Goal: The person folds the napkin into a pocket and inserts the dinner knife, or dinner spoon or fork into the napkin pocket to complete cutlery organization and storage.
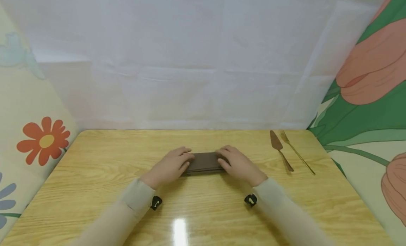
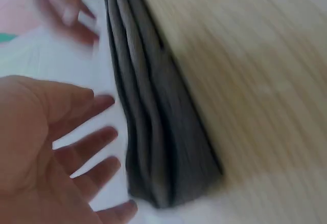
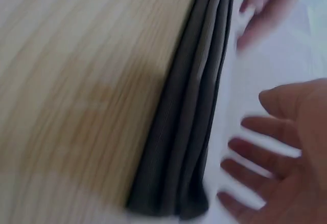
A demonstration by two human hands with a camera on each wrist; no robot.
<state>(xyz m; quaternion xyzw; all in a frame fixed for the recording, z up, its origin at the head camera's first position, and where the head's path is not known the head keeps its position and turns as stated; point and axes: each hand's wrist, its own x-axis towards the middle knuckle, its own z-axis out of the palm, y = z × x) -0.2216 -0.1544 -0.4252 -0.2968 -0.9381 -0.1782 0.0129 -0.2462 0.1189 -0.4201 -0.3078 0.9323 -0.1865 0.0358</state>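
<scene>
A dark brown cloth point(image 1: 204, 162), folded into a narrow, layered strip, lies across the middle of the wooden table. At its left end is my left hand point(image 1: 171, 166), fingers spread and fairly straight over the top. My right hand point(image 1: 239, 165) mirrors it at the right end. In the left wrist view the long folds of the cloth point(image 2: 148, 101) show, with the fingertips close along its top side. The right wrist view shows the cloth's point(image 3: 186, 111) stacked layers, and the fingers of that hand are spread a little apart from it. Whether any fingertip touches is unclear.
On the right of the table point(image 1: 203, 203) lie a cake server point(image 1: 276, 142) and a long gold fork point(image 1: 296, 152), side by side. A white sheet point(image 1: 196, 62) hangs behind the table's back edge. Flower-patterned panels point(image 1: 374, 126) stand at both sides.
</scene>
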